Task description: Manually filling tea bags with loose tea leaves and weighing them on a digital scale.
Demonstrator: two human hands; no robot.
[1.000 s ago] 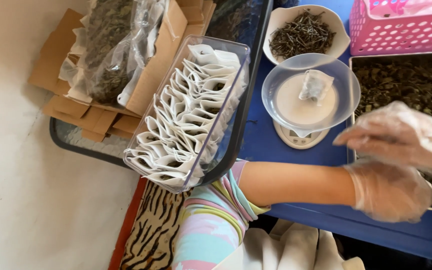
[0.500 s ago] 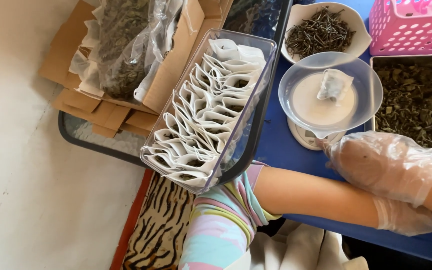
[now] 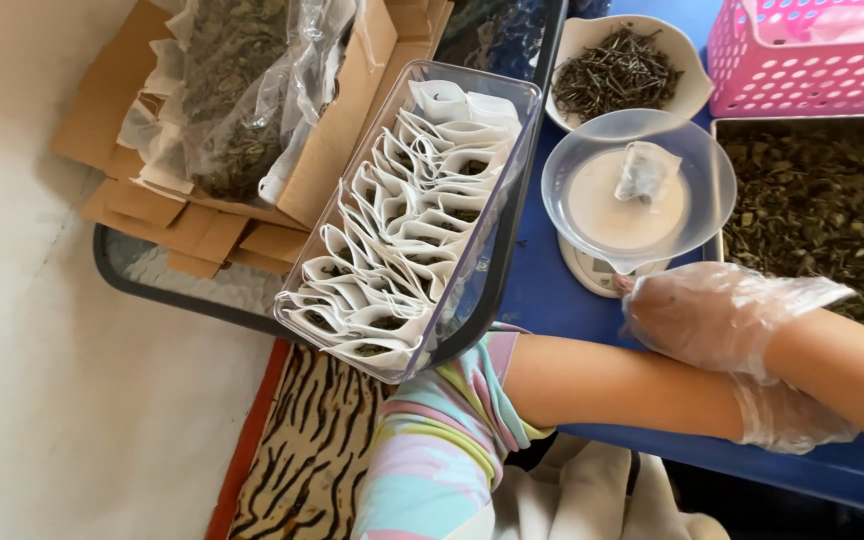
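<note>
tea bag — small, soft and light, easily crushed, best pinched by its top edge — lies in the clear scale bowl, while the gloved right hand rests loosely open just beside the scale, holding nothing, and the left hand — its grip cannot be told.

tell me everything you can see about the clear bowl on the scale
The clear bowl is a round, shallow dish of see-through plastic sitting upright on a small white scale on the blue table. One small white filter bag with dark leaves inside lies in it, a little right of centre. A plastic-gloved right hand reaches the scale just below the bowl's front rim; whether it touches the bowl is unclear.
</note>
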